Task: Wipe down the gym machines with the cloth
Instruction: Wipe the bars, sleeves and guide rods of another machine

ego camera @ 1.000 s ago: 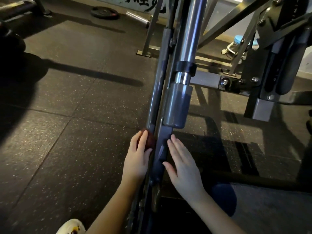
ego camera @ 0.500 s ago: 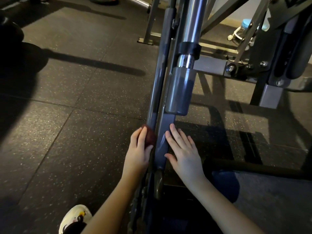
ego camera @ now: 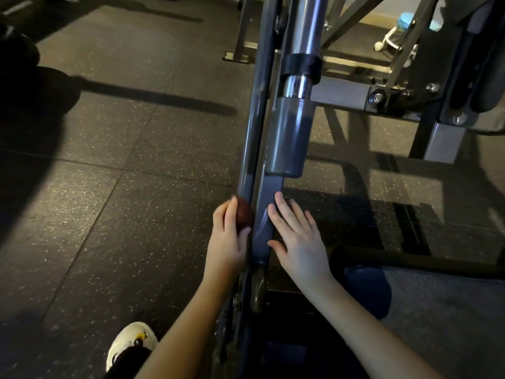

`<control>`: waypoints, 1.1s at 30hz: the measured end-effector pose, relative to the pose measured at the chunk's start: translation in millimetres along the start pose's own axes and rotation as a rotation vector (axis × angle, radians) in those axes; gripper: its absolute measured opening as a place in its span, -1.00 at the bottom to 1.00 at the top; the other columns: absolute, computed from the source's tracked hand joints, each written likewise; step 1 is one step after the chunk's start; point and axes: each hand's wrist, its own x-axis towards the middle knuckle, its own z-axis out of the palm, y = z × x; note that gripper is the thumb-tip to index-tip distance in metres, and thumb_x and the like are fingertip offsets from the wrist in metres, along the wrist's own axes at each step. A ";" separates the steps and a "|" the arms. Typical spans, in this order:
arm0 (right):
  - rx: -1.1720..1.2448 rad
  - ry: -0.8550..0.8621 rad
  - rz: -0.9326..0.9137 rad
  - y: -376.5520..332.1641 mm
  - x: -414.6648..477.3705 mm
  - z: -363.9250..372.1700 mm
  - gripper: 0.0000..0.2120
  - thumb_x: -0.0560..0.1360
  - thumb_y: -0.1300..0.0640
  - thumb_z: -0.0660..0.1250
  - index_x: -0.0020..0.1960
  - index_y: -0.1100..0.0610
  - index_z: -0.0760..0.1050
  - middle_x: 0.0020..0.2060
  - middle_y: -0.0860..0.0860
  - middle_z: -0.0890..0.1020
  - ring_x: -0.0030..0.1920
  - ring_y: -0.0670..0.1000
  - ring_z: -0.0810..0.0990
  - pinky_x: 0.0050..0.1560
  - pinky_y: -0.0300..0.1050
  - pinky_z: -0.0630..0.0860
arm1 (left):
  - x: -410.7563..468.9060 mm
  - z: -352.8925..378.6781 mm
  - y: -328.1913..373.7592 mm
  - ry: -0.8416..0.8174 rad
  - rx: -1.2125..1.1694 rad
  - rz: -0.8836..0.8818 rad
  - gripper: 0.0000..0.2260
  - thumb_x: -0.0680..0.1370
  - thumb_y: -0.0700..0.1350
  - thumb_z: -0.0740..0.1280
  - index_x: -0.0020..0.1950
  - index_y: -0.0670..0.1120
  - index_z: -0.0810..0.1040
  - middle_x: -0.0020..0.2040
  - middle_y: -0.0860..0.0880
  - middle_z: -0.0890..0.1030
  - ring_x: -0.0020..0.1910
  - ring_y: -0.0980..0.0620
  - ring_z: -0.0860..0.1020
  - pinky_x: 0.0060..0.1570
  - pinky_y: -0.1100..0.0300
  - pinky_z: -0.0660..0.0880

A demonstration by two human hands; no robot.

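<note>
A grey gym machine runs up the middle of the view, with a flat grey bar (ego camera: 266,203) beside a thinner grey rail (ego camera: 252,138) and a chrome cylinder in a grey sleeve (ego camera: 289,138). My left hand (ego camera: 228,239) is shut on a small dark red cloth (ego camera: 244,214) bunched into a ball and pressed against the left side of the rail. Resting flat against the right edge of the flat bar is my right hand (ego camera: 296,236), fingers spread and holding nothing.
Dark speckled rubber floor tiles (ego camera: 114,214) lie to the left. More grey frame with bolts (ego camera: 379,98) stands at the right, with a blue-and-white object (ego camera: 404,23) behind it. My white shoe (ego camera: 131,343) is at the bottom. A dark pad (ego camera: 366,288) lies at lower right.
Both hands have slid a little way up along the bar, the cloth moving with the left hand. The view has tilted down, so the shoe shows more.
</note>
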 end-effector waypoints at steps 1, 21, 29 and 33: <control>-0.003 0.004 -0.002 0.4 -0.1 -0.2 -0.18 0.31 0.17 0.57 0.49 0.07 0.28 0.53 -0.03 0.15 0.47 0.15 0.28 0.39 0.14 0.18 | -17.0 5.2 -9.4 -0.033 0.027 -0.025 -0.35 0.57 -0.17 0.31 0.58 -0.04 0.06 0.52 -0.06 0.12 0.32 -0.01 0.39 0.21 0.23 0.32; -0.154 -0.062 -0.011 1.8 -5.7 -29.0 -0.44 0.41 0.11 0.48 0.39 0.05 0.43 0.45 0.03 0.37 0.47 0.10 0.29 0.43 0.19 0.12 | -19.8 -26.8 12.8 -0.172 0.159 -0.206 -0.43 0.61 -0.12 0.27 0.56 -0.07 0.11 0.39 -0.08 0.28 0.11 0.12 0.40 0.10 0.26 0.39; -0.255 0.065 0.155 40.7 -69.2 -57.8 -0.61 0.47 0.05 0.38 0.27 0.14 0.54 0.33 0.13 0.51 0.41 0.17 0.38 0.41 0.28 0.15 | -21.2 -16.6 63.7 -0.123 0.169 -0.035 -0.47 0.59 -0.03 0.30 0.53 0.02 0.21 0.46 0.00 0.25 0.44 0.00 0.23 0.40 0.00 0.31; -0.234 0.054 0.199 45.6 -76.0 -51.7 -0.52 0.54 -0.09 0.05 0.26 0.11 0.55 0.33 0.10 0.51 0.41 0.12 0.36 0.41 0.18 0.11 | -11.3 -12.8 50.9 -0.050 0.448 0.237 -0.50 0.48 -0.04 0.43 0.40 -0.10 0.45 0.36 -0.08 0.33 0.34 -0.09 0.27 0.23 -0.09 0.44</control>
